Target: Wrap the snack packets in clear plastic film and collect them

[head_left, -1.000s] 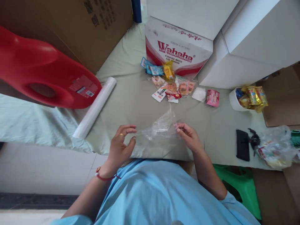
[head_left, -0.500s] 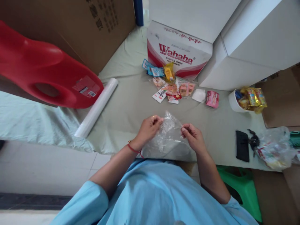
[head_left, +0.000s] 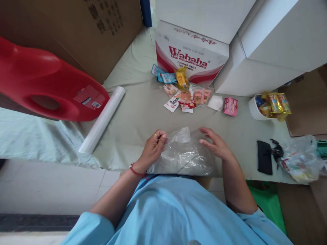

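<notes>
A clear plastic bag (head_left: 186, 154) lies crinkled at the table's front edge, right before my body. Its left upper part is pinched in my left hand (head_left: 154, 147), whose fingers are closed. My right hand (head_left: 214, 143) hovers by the bag's right side with thumb and fingers apart, holding nothing. Beyond the bag rests a loose group of small packaged snacks (head_left: 187, 98), with blue packets (head_left: 165, 75) and a yellow packet (head_left: 181, 79) at its back. To its right are a white packet (head_left: 216, 102) and a pink packet (head_left: 230, 106).
At left lie a white plastic roll (head_left: 102, 119) and a big red jug (head_left: 58, 85). A Wahaba carton (head_left: 190, 54) stands behind the snacks. On the right are a white tub (head_left: 254, 108) of packets, a black phone-like object (head_left: 264, 157), keys (head_left: 276, 151) and a filled plastic bag (head_left: 300, 163).
My right hand has let go of the bag and its fingers have spread. My left hand has moved left and slightly down with the bag, which now lies more spread out.
</notes>
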### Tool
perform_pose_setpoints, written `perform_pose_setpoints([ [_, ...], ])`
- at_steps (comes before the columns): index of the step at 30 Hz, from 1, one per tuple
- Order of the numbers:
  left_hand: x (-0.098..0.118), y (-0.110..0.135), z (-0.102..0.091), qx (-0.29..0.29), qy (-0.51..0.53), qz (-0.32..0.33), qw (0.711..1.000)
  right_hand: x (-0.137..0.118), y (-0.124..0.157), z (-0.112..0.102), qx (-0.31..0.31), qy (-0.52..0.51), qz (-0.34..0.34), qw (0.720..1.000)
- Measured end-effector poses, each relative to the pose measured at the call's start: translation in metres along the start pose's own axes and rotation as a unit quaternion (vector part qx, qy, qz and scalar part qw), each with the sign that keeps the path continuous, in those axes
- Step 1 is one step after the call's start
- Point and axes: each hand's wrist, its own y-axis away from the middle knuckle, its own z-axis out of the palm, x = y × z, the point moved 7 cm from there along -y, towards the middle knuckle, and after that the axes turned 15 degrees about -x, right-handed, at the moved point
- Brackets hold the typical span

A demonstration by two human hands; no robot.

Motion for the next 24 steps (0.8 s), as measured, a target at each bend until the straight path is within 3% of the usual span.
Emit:
perform_pose_setpoints([
  [3, 0.001, 0.0, 0.009, -0.032, 0.019, 0.005, 0.999, -0.004, -0.031, 0.019, -0.042, -0.049, -0.006, 0.998],
  [6, 0.0, 0.004, -0.001, -0.015, 0.017, 0.004, 1.0, -0.003, -0.047, 0.028, -0.018, -0.09, -0.006, 0.996],
  [12, -0.01, 0.012, -0.039, 0.122, -0.015, -0.011, 0.992, 0.015, -0.038, 0.005, 0.134, -0.205, 0.02, 0.969],
  [16, -0.018, 0.012, -0.05, 0.207, -0.01, -0.001, 0.978, 0.03, -0.026, -0.022, 0.271, -0.178, 0.037, 0.945],
  [18, -0.023, 0.011, -0.051, 0.219, -0.025, -0.02, 0.975, 0.034, -0.023, -0.031, 0.309, -0.151, 0.036, 0.938],
  [21, -0.022, 0.014, -0.056, 0.239, -0.143, -0.052, 0.959, 0.038, -0.025, -0.036, 0.313, -0.12, 0.034, 0.941],
  [24, 0.008, 0.02, -0.058, 0.288, -0.338, 0.024, 0.896, 0.039, -0.03, -0.038, 0.298, -0.088, 0.031, 0.95],
])
